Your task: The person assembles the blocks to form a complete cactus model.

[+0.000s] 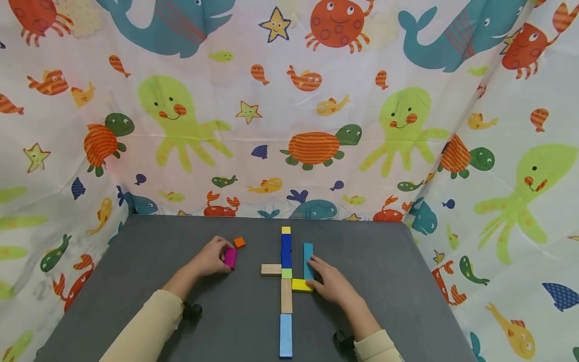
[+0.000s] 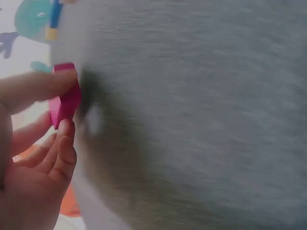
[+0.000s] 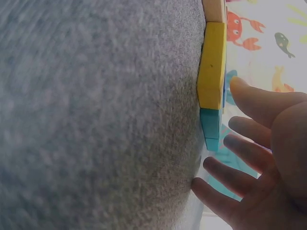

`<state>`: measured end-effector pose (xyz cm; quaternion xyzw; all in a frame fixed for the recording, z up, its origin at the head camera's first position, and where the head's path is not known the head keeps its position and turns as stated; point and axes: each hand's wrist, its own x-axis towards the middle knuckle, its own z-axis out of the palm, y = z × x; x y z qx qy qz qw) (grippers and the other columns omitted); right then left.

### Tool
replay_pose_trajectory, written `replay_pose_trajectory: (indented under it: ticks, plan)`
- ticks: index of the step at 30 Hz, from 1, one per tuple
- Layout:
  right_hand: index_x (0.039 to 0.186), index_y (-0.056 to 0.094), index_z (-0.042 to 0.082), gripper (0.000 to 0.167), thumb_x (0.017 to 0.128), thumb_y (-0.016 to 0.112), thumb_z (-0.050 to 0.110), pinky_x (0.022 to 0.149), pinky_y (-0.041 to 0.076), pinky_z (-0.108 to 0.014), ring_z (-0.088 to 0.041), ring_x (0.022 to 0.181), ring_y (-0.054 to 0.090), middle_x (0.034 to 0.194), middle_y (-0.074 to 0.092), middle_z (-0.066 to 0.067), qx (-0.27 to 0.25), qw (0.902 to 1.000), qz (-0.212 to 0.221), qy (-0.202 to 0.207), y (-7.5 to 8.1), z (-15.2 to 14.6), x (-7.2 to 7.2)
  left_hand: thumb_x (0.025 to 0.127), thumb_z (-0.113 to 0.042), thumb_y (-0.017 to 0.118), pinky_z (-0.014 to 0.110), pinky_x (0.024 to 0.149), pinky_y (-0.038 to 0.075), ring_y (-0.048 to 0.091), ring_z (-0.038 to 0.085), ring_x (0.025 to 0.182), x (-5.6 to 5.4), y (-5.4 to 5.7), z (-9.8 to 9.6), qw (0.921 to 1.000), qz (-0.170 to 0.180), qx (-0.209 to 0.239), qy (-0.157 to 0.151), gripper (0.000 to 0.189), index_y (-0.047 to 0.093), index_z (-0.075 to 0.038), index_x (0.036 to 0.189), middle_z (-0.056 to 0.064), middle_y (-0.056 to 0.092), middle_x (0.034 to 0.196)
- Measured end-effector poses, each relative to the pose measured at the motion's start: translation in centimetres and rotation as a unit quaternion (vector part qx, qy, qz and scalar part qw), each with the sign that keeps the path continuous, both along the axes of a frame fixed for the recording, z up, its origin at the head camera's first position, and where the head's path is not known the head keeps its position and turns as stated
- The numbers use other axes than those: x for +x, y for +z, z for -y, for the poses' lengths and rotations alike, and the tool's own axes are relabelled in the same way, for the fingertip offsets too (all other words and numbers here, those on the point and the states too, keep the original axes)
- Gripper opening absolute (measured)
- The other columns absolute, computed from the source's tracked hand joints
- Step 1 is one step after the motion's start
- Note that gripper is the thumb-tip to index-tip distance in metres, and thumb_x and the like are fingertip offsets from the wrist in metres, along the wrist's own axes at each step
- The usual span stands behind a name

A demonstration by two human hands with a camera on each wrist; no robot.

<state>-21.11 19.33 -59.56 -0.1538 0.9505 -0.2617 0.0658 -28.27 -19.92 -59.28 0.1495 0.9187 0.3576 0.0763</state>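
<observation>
My left hand (image 1: 210, 259) pinches a magenta block (image 1: 230, 258) between thumb and fingers, close over the grey table; the left wrist view shows the same block (image 2: 67, 101) from the side. An orange block (image 1: 239, 242) lies just beyond it. On the other side, my right hand (image 1: 335, 282) has its fingers spread, holding nothing. Its fingertips are right by the teal blocks (image 1: 308, 256), and its thumb is at the end of a yellow block (image 1: 300, 285). In the right wrist view, the thumb stands apart from that yellow block (image 3: 212, 67).
A straight column of blocks runs down the middle: a small yellow one (image 1: 286, 230), dark blue (image 1: 286, 251), green (image 1: 287, 273), bare wood (image 1: 286, 296) and light blue (image 1: 286, 336). Another wooden block (image 1: 271, 270) juts out left. A sea-animal curtain (image 1: 271, 176) hangs behind the table.
</observation>
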Motion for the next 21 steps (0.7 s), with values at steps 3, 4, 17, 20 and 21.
replay_pose_trajectory:
  ticks: [3,4,17,20,21]
  plan:
    - [0.158,0.052,0.01,0.063,0.102,0.072,0.032,0.118,0.04,-0.06,-0.039,0.151,0.045,0.169,0.041,-0.011,-0.001,1.0,-0.001,0.001,-0.2,0.0,0.1,0.075,-0.01,0.096,0.037,0.077,0.051,0.056,0.021,0.088,-0.1,0.8,-1.0,1.0,0.005,0.007,0.002,0.066,0.063,0.005,0.13,0.014,0.061,0.11]
    - [0.158,0.052,0.01,0.063,0.102,0.072,0.032,0.118,0.04,-0.06,-0.039,0.151,0.045,0.169,0.041,-0.011,0.0,1.0,0.0,0.002,-0.4,-0.1,0.1,0.075,-0.012,0.097,0.038,0.079,0.052,0.057,0.021,0.09,-0.2,1.0,-1.5,1.0,0.004,0.008,0.002,0.067,0.064,0.004,0.131,0.012,0.063,0.107]
    - [0.158,0.051,0.01,0.064,0.102,0.072,0.033,0.118,0.039,-0.06,-0.039,0.151,0.045,0.168,0.042,-0.011,-0.002,1.0,-0.001,-0.001,-0.6,-0.4,0.3,0.083,-0.022,0.094,0.036,0.083,0.057,0.061,0.02,0.093,-2.4,-1.2,-7.7,0.9988,0.009,0.039,0.03,0.065,0.068,0.0,0.139,0.009,0.068,0.11]
    - [0.158,0.051,0.01,0.064,0.103,0.072,0.033,0.118,0.039,-0.06,-0.038,0.151,0.045,0.168,0.042,-0.011,-0.004,1.0,-0.002,-0.003,-0.6,-0.3,0.3,0.083,-0.017,0.093,0.035,0.08,0.056,0.061,0.018,0.089,-2.6,-1.3,-7.8,0.9989,0.021,0.041,0.013,0.064,0.068,0.0,0.139,0.009,0.067,0.105]
    - [0.158,0.051,0.01,0.063,0.103,0.072,0.033,0.118,0.039,-0.06,-0.038,0.151,0.045,0.168,0.042,-0.011,-0.003,1.0,-0.002,-0.003,-0.6,-0.3,0.3,0.083,-0.016,0.093,0.034,0.08,0.055,0.061,0.018,0.088,-2.6,-1.3,-7.8,0.9987,0.026,0.043,0.008,0.064,0.068,0.0,0.139,0.008,0.066,0.104]
